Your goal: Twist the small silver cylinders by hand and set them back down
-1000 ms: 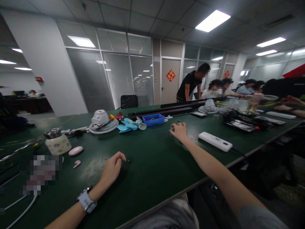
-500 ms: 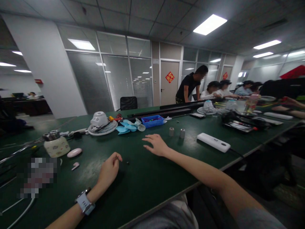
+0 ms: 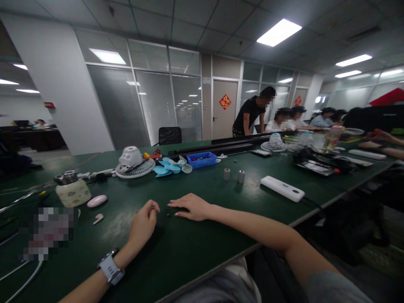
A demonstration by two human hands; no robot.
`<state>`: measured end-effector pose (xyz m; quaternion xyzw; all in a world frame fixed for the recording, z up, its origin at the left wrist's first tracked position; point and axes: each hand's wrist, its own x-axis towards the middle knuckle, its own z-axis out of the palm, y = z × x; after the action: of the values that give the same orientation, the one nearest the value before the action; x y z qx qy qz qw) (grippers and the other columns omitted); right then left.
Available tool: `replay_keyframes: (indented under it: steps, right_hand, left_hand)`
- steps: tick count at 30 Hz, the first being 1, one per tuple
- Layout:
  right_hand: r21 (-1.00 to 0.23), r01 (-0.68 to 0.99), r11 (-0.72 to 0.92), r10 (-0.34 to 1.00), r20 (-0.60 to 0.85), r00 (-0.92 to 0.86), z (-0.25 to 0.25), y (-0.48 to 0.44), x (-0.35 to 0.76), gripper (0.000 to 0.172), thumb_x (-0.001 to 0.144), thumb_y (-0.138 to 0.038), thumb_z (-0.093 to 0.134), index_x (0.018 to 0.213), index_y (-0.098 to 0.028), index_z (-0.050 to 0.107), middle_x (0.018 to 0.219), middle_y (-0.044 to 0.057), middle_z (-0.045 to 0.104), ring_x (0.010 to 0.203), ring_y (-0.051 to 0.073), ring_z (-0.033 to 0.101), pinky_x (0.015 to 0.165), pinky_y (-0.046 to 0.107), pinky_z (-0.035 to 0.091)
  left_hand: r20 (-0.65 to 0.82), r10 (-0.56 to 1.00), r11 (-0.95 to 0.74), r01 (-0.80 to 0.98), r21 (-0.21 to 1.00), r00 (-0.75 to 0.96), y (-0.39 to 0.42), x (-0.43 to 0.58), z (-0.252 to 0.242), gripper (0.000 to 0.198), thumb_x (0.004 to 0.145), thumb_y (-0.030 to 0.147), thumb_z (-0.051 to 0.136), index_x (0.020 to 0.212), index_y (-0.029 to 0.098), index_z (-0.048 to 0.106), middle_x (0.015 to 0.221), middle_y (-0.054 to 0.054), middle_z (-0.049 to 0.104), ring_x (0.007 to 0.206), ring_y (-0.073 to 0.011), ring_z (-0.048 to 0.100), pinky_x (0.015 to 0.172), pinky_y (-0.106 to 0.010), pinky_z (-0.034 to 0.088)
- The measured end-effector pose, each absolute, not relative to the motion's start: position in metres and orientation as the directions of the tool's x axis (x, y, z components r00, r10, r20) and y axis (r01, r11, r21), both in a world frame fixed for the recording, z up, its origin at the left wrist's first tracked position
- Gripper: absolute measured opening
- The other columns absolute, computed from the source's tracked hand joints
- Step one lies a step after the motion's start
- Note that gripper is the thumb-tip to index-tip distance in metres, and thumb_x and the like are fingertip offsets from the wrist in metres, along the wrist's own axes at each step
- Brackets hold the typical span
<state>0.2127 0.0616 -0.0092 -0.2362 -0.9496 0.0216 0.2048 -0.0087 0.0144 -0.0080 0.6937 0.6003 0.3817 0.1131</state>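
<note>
My left hand [image 3: 142,225], a watch on its wrist, rests on the green table [image 3: 195,248] with fingers curled in a loose fist; nothing shows in it. My right hand [image 3: 191,207] lies flat beside it, fingers stretched out, fingertips next to a tiny dark part [image 3: 168,215] on the table. Two small metal cylinders [image 3: 234,174] stand upright farther back, apart from both hands.
A white fan housing [image 3: 132,162], light blue fan blades [image 3: 172,166] and a blue parts tray [image 3: 202,159] lie at the back. A cream jar [image 3: 72,189] and pink earbud case [image 3: 96,201] sit left. A white power strip [image 3: 282,188] lies right. Several people work at the far right.
My right hand let go of the cylinders at the back and drew back toward me, settling flat beside my left hand. My left hand stayed put.
</note>
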Motion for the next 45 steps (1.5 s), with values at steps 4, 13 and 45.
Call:
replay_keyframes:
  steps: [4, 13, 45]
  right_hand:
    - [-0.126, 0.38, 0.916, 0.4, 0.33, -0.855, -0.011, 0.065, 0.21, 0.036, 0.098, -0.034, 0.045, 0.127, -0.023, 0.061, 0.134, 0.005, 0.059, 0.124, 0.017, 0.054, 0.102, 0.031, 0.04]
    - [-0.136, 0.421, 0.897, 0.433, 0.46, -0.775, -0.008, 0.058, 0.202, 0.042, 0.097, -0.039, 0.045, 0.134, -0.02, 0.054, 0.139, 0.007, 0.055, 0.121, 0.018, 0.056, 0.099, 0.034, 0.04]
    - [-0.106, 0.982, 0.158, 0.746, 0.664, -0.049, 0.036, 0.121, 0.353, 0.028, 0.093, -0.037, 0.053, 0.104, -0.024, 0.075, 0.106, 0.007, 0.073, 0.101, 0.022, 0.063, 0.091, 0.034, 0.038]
  left_hand:
    - [0.398, 0.917, -0.253, 0.745, 0.617, -0.018, 0.012, -0.007, -0.006, 0.015, 0.078, 0.025, 0.035, 0.076, 0.023, 0.05, 0.051, 0.005, 0.046, 0.049, -0.0163, 0.048, 0.051, -0.025, 0.032]
    - [0.401, 0.916, -0.28, 0.721, 0.634, 0.003, 0.012, -0.007, -0.006, 0.015, 0.078, 0.027, 0.035, 0.075, 0.023, 0.05, 0.05, 0.005, 0.047, 0.048, -0.0163, 0.048, 0.05, -0.025, 0.032]
    - [0.444, 0.871, -0.254, 0.583, 0.772, -0.209, 0.008, -0.01, -0.007, 0.032, 0.079, 0.029, 0.042, 0.11, 0.02, 0.04, 0.056, 0.007, 0.047, 0.046, -0.0159, 0.049, 0.048, -0.026, 0.036]
